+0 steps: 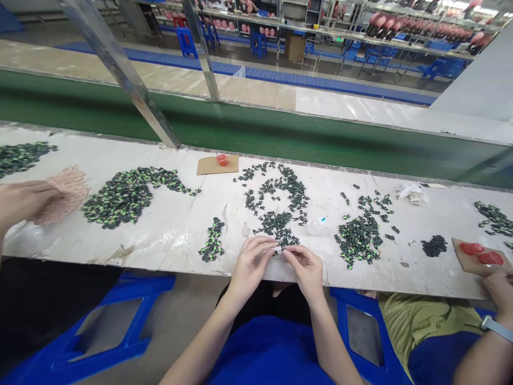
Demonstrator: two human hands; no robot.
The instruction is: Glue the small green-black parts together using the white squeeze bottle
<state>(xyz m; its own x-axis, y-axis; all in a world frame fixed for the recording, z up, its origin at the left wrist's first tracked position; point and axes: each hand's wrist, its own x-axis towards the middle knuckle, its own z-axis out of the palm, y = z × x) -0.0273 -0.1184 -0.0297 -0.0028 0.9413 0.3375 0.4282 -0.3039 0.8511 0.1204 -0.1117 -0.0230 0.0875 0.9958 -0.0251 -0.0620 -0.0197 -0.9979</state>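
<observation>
My left hand [251, 262] is pinched at the near edge of the white table, its thumb and index finger together. Facing it, my right hand [305, 267] pinches too, and the fingertips of both hands nearly meet. Whatever small part they hold is too tiny to name. Just beyond my fingers lies a loose spread of small dark parts [276, 222]. A small pile of black pieces with green-yellow marks [211, 240] lies left of my hands, and a larger similar pile [360, 238] lies to the right.
A cardboard piece [208, 166] bears a small red tub [222, 159] at the back. Pink parts [64, 192] lie under a co-worker's hand [28, 200] at far left. At right, another co-worker's hand [500, 286] is beside red tubs [489, 259]. A metal post [132, 85] rises behind the table.
</observation>
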